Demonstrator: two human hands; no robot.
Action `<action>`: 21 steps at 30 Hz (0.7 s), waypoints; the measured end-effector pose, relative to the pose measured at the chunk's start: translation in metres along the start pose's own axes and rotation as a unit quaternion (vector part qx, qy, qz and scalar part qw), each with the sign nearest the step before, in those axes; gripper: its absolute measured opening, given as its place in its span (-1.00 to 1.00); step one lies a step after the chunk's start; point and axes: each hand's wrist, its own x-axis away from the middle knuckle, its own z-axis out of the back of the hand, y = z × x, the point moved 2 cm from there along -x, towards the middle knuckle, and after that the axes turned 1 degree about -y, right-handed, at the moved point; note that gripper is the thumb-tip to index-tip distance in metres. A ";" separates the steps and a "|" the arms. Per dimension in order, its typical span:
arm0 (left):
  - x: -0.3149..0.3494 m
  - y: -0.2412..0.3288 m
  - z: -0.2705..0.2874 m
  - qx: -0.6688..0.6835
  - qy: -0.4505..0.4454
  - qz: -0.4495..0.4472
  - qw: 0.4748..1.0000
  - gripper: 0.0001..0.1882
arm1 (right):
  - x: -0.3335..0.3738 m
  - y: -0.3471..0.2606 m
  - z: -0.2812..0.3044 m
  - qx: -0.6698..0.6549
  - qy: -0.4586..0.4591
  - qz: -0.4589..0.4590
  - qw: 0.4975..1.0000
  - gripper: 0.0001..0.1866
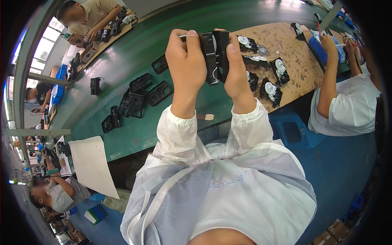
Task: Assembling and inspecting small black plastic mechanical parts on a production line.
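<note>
Over the green bench, both hands are raised around a black plastic gear housing (209, 61). My left hand (186, 67) grips its left side, the thumb lying along the top. On the opposite side, my right hand (237, 71) is closed with its thumb pressed on the black part. Between the hands a pale toothed gear shows in a gap in the housing, and a thin white wire loops at its lower end. A metal rod end sticks out near the left fingers. My palms hide the housing's outer sides.
Several black plastic frames (131, 104) lie on the green bench (87, 122) to the left. Black assemblies with white gears (270, 89) sit on a brown board (300, 61) at right. A blue stool (292, 126) stands below. Co-workers sit left and right.
</note>
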 end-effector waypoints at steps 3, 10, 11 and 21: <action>0.003 -0.002 0.002 -0.007 -0.002 -0.011 1.000 -0.78 | 0.001 0.001 -0.001 -0.011 -0.018 -0.009 1.000 -0.49; 0.007 -0.009 0.007 0.003 0.012 0.001 1.000 -0.78 | 0.008 0.008 -0.007 0.045 -0.036 -0.020 0.998 -0.50; 0.009 -0.006 0.009 -0.004 0.007 -0.001 1.000 -0.78 | 0.011 0.011 -0.008 0.021 -0.037 -0.025 0.999 -0.50; 0.000 -0.043 0.028 0.174 -0.124 0.082 0.974 -0.73 | 0.002 0.001 -0.006 0.124 -0.028 -0.004 0.992 -0.47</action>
